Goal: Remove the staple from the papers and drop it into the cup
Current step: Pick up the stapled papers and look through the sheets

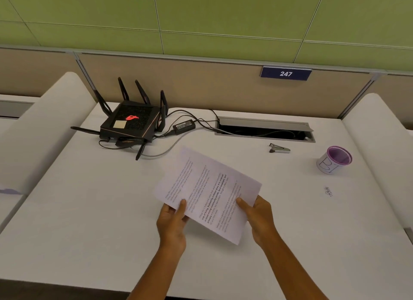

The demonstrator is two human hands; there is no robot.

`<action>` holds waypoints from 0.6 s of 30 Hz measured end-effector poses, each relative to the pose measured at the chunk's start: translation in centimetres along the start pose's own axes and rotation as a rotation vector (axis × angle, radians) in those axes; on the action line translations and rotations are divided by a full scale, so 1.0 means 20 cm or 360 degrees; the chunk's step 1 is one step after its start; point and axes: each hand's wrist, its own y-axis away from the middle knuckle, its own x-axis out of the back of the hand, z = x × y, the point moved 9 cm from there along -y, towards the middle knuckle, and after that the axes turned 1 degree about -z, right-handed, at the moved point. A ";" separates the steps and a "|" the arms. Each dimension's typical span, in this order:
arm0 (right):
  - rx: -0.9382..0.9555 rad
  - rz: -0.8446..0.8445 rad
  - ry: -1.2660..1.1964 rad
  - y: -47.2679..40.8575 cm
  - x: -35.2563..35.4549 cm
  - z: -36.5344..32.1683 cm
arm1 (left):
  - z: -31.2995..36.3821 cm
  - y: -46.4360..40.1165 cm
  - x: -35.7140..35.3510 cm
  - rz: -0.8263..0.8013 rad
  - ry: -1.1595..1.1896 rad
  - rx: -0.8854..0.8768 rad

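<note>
The task looked barely begun: the left hand (171, 221) and right hand (260, 219) each pinched the printed papers (207, 194) by a near edge, thumbs on top, no staple discernible, the staple remover (279, 148) and cup (334, 160) lying untouched well beyond the right fingers.

The papers (207, 194) are held above the middle of the desk (89, 210), between the left hand (172, 221) and the right hand (260, 219); the router (131, 124) stands at the rear left of the desk, with the power adapter (184, 126) just to its right; the cable hatch (264, 129) lies at the rear centre-right; the staple remover (279, 148) lies in front of the hatch; the cup (334, 160) stands to the right of the staple remover, well apart from the papers; the number plate (286, 73) hangs on the partition (201, 82) behind the desk.
</note>
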 end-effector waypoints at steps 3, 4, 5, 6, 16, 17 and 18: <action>0.0053 -0.0005 0.0151 -0.03 0.08 -0.06 | 0.09 -0.09 0.12 0.0029 -0.0092 -0.0010; 0.0070 -0.0010 0.0188 -0.04 0.10 -0.08 | 0.11 -0.12 0.14 0.0002 -0.0211 0.0015; 0.0091 -0.0016 0.0226 -0.05 0.11 -0.10 | 0.13 -0.14 0.14 -0.0051 -0.0369 0.0030; 0.0109 -0.0023 0.0258 -0.06 0.12 -0.12 | 0.15 -0.17 0.13 -0.0112 -0.0539 0.0029; 0.0367 0.0019 0.0271 -0.07 0.13 -0.26 | 0.30 -0.23 -0.19 -0.0399 -0.0958 -0.0117; 0.0387 0.0050 0.0256 -0.07 0.14 -0.27 | 0.31 -0.23 -0.21 -0.0394 -0.0932 -0.0145; 0.0406 0.0073 0.0230 -0.07 0.14 -0.28 | 0.32 -0.22 -0.22 -0.0388 -0.0901 -0.0177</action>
